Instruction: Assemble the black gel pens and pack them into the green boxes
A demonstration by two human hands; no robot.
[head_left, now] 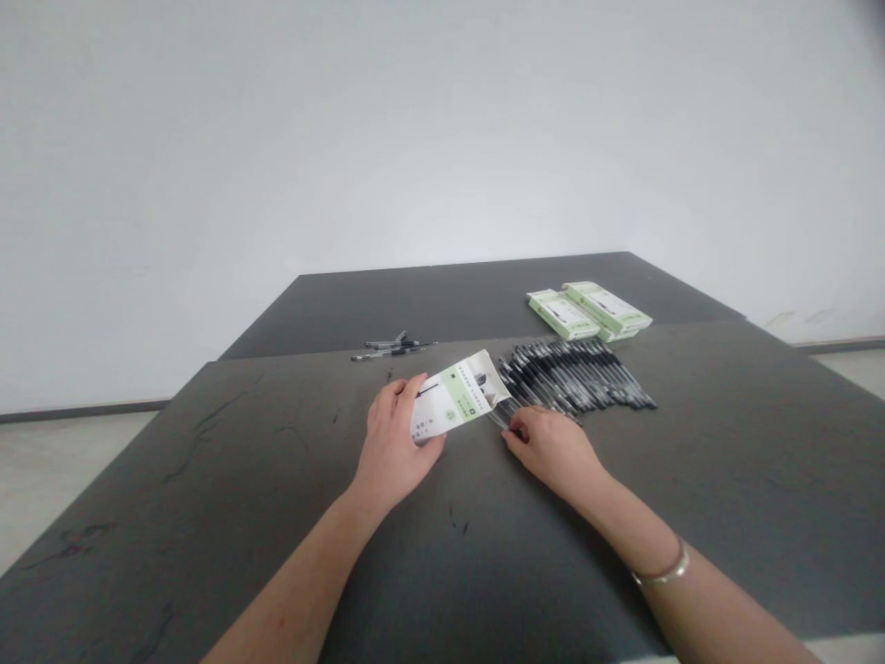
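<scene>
My left hand (397, 443) is wrapped around a white and green pen box (456, 398), held tilted above the table with its flap end towards the right. Something dark shows inside that end. My right hand (549, 447) is at the near left edge of a row of black and clear pens (577, 376), its thumb and fingers pinched on a pen (503, 413) beside the box's mouth. The fingers cover part of this pen, so whether more than one is pinched cannot be seen.
Several loose pens (394, 347) lie in a small heap at the back left. Behind the row, further green and white boxes (608, 309) are stacked at the back right. The dark table (277, 516) has scuff marks, and a pale wall (429, 138) rises behind it.
</scene>
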